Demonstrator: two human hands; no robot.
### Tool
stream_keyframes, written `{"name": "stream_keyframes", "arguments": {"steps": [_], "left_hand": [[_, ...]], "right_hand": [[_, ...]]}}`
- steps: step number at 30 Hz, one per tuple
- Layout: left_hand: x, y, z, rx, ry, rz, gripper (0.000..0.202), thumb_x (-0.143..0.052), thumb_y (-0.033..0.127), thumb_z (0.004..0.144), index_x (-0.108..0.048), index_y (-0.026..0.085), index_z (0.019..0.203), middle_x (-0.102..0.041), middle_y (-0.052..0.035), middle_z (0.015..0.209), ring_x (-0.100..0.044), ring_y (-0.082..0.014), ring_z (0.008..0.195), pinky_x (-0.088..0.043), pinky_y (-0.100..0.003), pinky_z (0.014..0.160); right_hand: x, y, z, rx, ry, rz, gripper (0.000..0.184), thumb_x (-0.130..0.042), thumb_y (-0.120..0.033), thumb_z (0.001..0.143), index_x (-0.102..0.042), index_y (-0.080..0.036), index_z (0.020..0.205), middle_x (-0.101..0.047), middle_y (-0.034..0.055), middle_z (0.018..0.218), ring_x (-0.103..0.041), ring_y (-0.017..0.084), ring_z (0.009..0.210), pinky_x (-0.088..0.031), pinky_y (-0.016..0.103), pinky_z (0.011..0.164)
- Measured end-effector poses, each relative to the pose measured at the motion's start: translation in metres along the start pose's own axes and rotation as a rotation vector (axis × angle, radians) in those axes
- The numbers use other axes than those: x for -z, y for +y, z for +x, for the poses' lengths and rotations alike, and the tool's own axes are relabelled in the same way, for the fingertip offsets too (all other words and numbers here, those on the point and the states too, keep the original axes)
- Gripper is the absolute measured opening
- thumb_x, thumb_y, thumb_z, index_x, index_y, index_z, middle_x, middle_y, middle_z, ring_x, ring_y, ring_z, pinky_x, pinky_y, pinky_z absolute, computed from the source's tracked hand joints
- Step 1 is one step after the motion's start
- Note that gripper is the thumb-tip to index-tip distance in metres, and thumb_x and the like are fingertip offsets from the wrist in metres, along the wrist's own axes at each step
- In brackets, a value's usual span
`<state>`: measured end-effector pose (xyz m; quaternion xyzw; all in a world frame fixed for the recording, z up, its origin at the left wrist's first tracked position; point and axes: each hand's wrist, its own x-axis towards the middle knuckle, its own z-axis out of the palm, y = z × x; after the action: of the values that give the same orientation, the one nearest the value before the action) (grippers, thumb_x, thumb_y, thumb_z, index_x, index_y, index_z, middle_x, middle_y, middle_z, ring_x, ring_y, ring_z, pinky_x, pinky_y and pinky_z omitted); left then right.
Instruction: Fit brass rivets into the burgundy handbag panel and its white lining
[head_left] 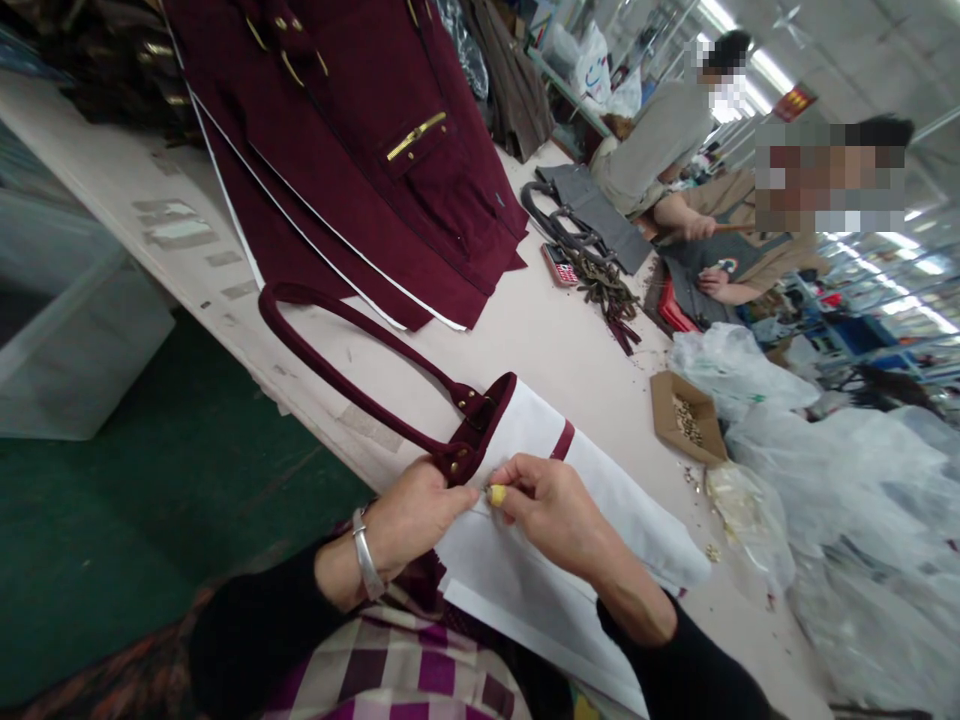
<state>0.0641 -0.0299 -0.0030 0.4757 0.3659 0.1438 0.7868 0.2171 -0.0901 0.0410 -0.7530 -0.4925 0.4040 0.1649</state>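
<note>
Below the handle base, my left hand (420, 505) is closed on the near edge of a bag panel. Its thumb presses on the white backing (615, 510). My right hand (551, 510) is closed in a pinch over the same backing, its fingertips close to the left thumb. Between those fingertips shows a small yellow piece (497, 494) with a dark tip; its kind is unclear. A maroon looped handle (337, 405) is fixed to the panel with brass-coloured rivets and lies out to the left. A maroon strip (562, 440) crosses the white backing.
Stacked maroon panels (360, 190) with brass zips cover the table's far left. A cardboard box (686, 418) of small metal parts, plastic bags (840, 500) and a red calculator (559, 265) lie right. Two other people work across the table. A plastic bin (67, 330) stands left.
</note>
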Motion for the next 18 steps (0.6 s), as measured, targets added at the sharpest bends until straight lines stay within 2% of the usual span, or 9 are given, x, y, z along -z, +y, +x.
{"name": "stream_keyframes", "arguments": {"steps": [3,6,9,12,18], "left_hand": [[-0.001,0.000,0.000,0.066,0.006,-0.033,0.021,-0.062,0.031,0.072,-0.071,0.014,0.082,-0.071,-0.0029,0.071,-0.063,-0.0215,0.068,-0.046,-0.028,0.059],[-0.001,0.001,-0.001,0.105,-0.030,-0.074,0.021,-0.060,0.032,0.073,-0.071,0.013,0.075,-0.070,-0.0039,0.067,-0.061,-0.0196,0.061,-0.044,-0.028,0.055],[-0.001,0.001,-0.001,0.069,-0.062,-0.118,0.021,-0.061,0.030,0.074,-0.072,0.014,0.082,-0.071,-0.0033,0.071,-0.062,-0.0199,0.065,-0.046,-0.028,0.059],[-0.002,-0.002,-0.001,0.051,-0.029,-0.090,0.028,-0.062,0.032,0.074,-0.071,0.015,0.094,-0.072,-0.0031,0.079,-0.064,-0.0216,0.073,-0.048,-0.029,0.064],[-0.002,-0.006,-0.001,0.011,-0.008,-0.026,0.028,-0.060,0.032,0.077,-0.069,0.015,0.096,-0.072,-0.0028,0.084,-0.063,-0.0230,0.082,-0.049,-0.030,0.071]], "right_hand": [[-0.001,-0.001,-0.003,0.066,0.045,-0.046,0.015,-0.053,-0.008,0.078,-0.064,-0.018,0.076,-0.062,-0.0021,0.062,-0.054,0.012,0.055,-0.036,0.022,0.052],[0.000,0.004,-0.005,0.080,0.012,0.011,0.014,-0.052,-0.010,0.080,-0.064,-0.018,0.079,-0.061,-0.0023,0.063,-0.052,0.011,0.056,-0.036,0.022,0.052],[0.001,0.009,-0.005,0.063,-0.025,0.052,0.012,-0.053,-0.011,0.081,-0.063,-0.018,0.079,-0.059,-0.0026,0.062,-0.049,0.011,0.054,-0.033,0.021,0.049],[-0.001,0.008,-0.004,0.050,-0.014,0.043,0.012,-0.053,-0.011,0.080,-0.062,-0.017,0.077,-0.058,-0.0026,0.061,-0.048,0.011,0.054,-0.033,0.021,0.049],[-0.006,0.008,-0.003,0.058,0.040,0.017,0.012,-0.051,-0.009,0.079,-0.059,-0.018,0.078,-0.060,-0.0023,0.063,-0.052,0.012,0.057,-0.037,0.022,0.052]]}}
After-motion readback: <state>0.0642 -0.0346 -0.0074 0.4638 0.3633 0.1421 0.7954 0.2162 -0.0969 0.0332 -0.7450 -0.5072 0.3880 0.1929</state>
